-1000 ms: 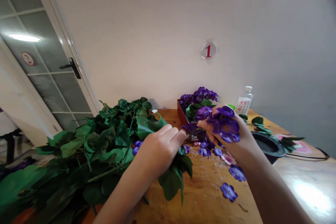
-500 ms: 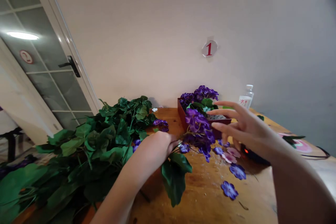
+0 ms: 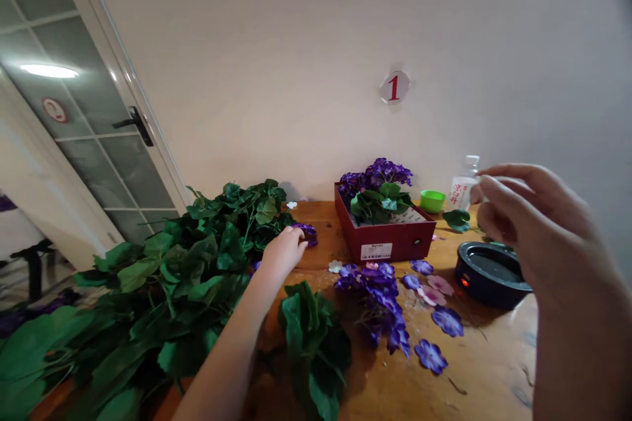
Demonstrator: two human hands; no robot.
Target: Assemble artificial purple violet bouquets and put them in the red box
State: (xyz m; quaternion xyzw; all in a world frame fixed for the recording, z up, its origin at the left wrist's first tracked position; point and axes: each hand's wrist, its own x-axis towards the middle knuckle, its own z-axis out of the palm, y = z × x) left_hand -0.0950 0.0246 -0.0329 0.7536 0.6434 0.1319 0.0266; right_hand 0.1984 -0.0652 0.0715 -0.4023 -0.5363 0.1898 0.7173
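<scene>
Nearest, toward the near edge of the counter (image 3: 395, 401), a leafy green bunch (image 3: 316, 342) lying loose, and just beside it, toward the right, a purple flower bunch (image 3: 378, 309), both unheld. Along the counter's left side, a broad pile of green leaves (image 3: 182, 276). Right of the flower bunch, loose purple blossoms (image 3: 431, 357) and pink blossoms (image 3: 431, 295) lying flat. Toward the right edge, right hand (image 3: 538, 220) raised partly in front of a dark round pot (image 3: 494, 293) with a red light; thumb and forefinger narrow, nearly meeting, impossible to tell whether anything thin lies between. Farther back, left hand (image 3: 285, 250) stretched out to a purple cluster (image 3: 309, 234) at the pile's right side; fingers curled down there, grip hidden, so cannot tell whether closed. Step in hand, by appearance: reaching for that cluster. Calls for a light pinch and a lift clear of neighbouring leaves. Beyond, a red box (image 3: 350, 237) holding purple flowers (image 3: 385, 172) and green foliage (image 3: 378, 206); near the far edge, a green cup (image 3: 432, 202) just beside a clear bottle (image 3: 461, 192).
</scene>
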